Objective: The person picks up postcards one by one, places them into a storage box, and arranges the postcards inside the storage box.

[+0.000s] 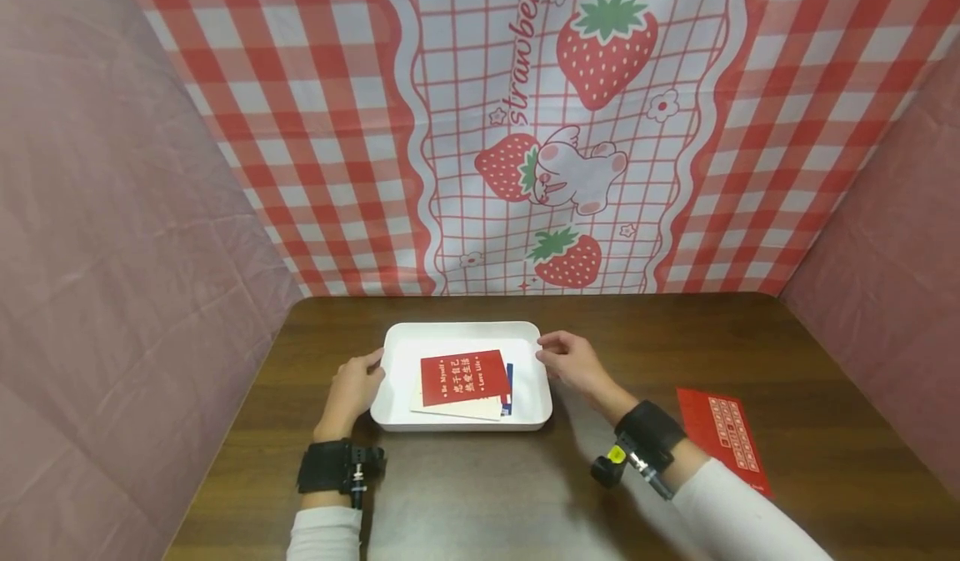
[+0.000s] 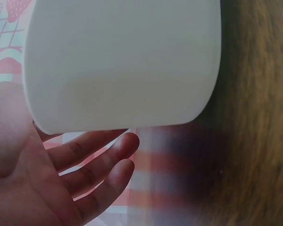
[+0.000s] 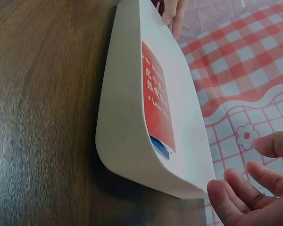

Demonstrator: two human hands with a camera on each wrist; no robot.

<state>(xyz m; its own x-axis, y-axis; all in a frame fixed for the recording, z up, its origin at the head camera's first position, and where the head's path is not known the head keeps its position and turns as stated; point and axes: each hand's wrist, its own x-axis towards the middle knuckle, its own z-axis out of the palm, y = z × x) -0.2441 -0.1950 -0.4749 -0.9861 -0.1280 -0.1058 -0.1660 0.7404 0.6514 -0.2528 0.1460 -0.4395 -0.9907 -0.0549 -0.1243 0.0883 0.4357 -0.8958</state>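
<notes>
A white tray (image 1: 461, 424) sits near the middle of the wooden table. In it lies a small pile: a red card (image 1: 465, 378) with white lettering on top, a cream card (image 1: 457, 412) beneath, and a blue edge peeking out at the right. My left hand (image 1: 356, 388) holds the tray's left rim; in the left wrist view its lower fingers (image 2: 104, 186) spread loosely beside the wall, its thumb tip hidden. At the opposite end is my right hand (image 1: 573, 363), its fingertips right at the rim. The right wrist view shows its thumb apart from the fingers (image 3: 221, 200).
Another red card (image 1: 725, 436) with a printed grid lies on the table (image 1: 480, 494) to the right, partly behind my right forearm. A red-and-white strawberry curtain (image 1: 487, 86) hangs along the back edge. Pink cloth (image 1: 135, 252) walls both sides.
</notes>
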